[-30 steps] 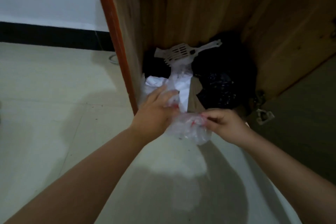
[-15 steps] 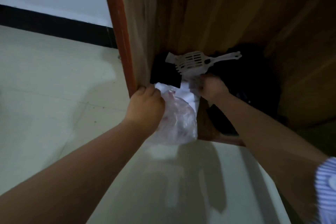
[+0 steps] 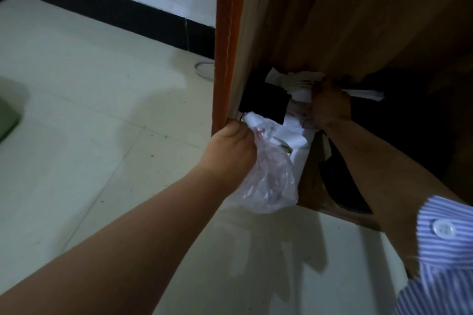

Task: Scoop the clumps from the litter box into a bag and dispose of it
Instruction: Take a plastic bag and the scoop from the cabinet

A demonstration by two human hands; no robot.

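My left hand [image 3: 231, 147] grips a crumpled clear plastic bag [image 3: 271, 181] at the foot of the open wooden cabinet [image 3: 345, 20]; the bag hangs below my fist over the floor. Deeper inside, my right hand [image 3: 330, 106] is curled on the white slotted litter scoop [image 3: 294, 79], whose handle [image 3: 366, 94] sticks out to the right of the hand. White paper or bags [image 3: 291, 135] lie between my two hands. The litter box is not in view.
Dark black bags [image 3: 389, 115] fill the cabinet's right side, and a black item [image 3: 263, 102] sits at its left. The orange cabinet edge [image 3: 227, 46] stands just above my left hand. Pale tiled floor [image 3: 89, 123] spreads left, with a grey cable loop [image 3: 203, 70] and a green object [image 3: 7, 120].
My right hand let go of the clear bag, reached into the cabinet and closed on the white scoop. The left hand kept hold of the bag, and the view moved closer.
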